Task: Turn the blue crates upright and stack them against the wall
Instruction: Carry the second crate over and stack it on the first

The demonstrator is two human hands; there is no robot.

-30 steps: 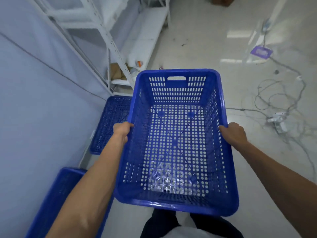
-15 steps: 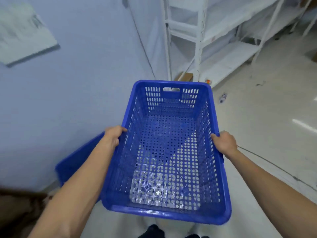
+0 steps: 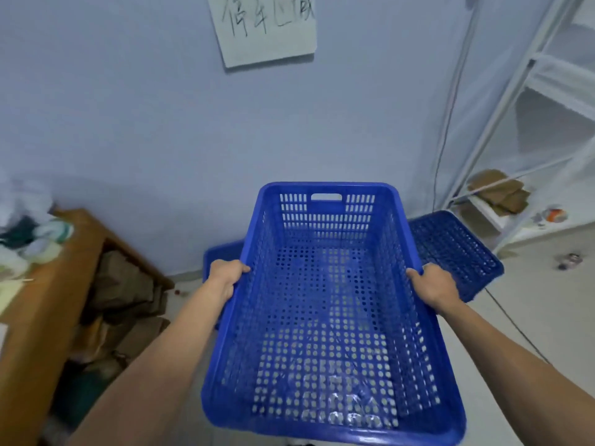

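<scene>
Both hands hold an upright, perforated blue crate.

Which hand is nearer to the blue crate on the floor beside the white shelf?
Right. The right hand, gripping the right rim of the held crate, is close beside the floor crate; the left hand grips the opposite rim, farther away.

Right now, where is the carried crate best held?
By its long side rims, one hand from each side: the crate is upright and open-topped, and the left hand and right hand curl over the rims opposite each other, balancing it.
</scene>
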